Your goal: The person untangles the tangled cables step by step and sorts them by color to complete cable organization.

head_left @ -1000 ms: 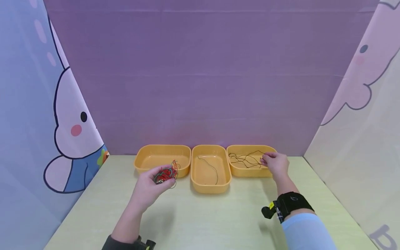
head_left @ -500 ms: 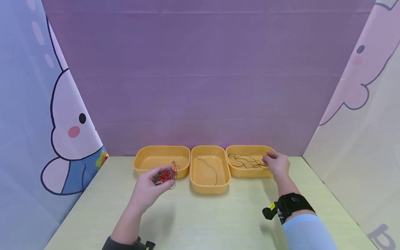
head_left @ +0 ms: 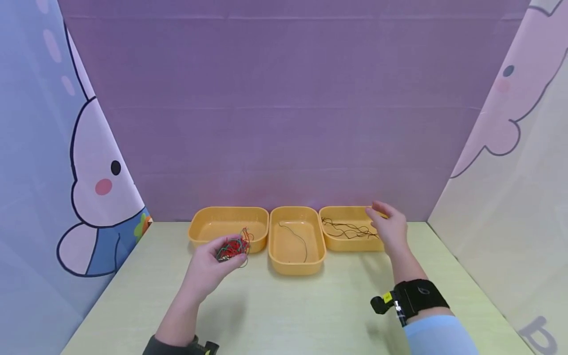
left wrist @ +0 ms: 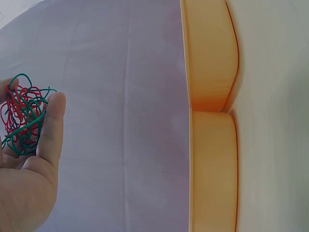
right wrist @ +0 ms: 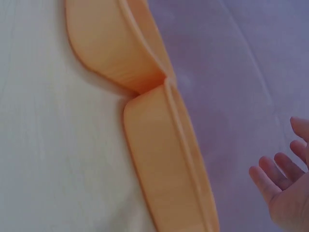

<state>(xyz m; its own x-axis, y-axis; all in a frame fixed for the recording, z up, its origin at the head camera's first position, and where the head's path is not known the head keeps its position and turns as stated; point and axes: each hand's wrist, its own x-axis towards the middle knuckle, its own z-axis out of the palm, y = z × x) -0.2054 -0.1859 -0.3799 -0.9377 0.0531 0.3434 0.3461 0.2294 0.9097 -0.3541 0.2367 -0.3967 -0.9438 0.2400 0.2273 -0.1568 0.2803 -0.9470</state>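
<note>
My left hand (head_left: 210, 266) holds a tangled bundle of red and green wires (head_left: 233, 248) between thumb and fingers, in front of the left yellow tray (head_left: 199, 231). The left wrist view shows the same wires (left wrist: 29, 116) looping out past the fingertips. My right hand (head_left: 390, 227) hovers over the right end of the right yellow tray (head_left: 355, 245), fingers apart and holding nothing; the right wrist view shows its fingers (right wrist: 270, 179) spread. Several thin black wires (head_left: 350, 230) lie in that right tray. One thin, dull-coloured wire (head_left: 297, 236) lies in the middle yellow tray (head_left: 298, 268).
The three trays stand side by side on a pale table (head_left: 284, 310). Behind them rises a purple backdrop (head_left: 284, 123). Printed side panels close off the left (head_left: 35, 172) and the right. Black camera bands (head_left: 419, 296) circle the wrists.
My right hand has let go of the black wires and lifted slightly, its fingers opening. Those wires now lie down in the right tray. The left hand stays nearly still with its bundle.
</note>
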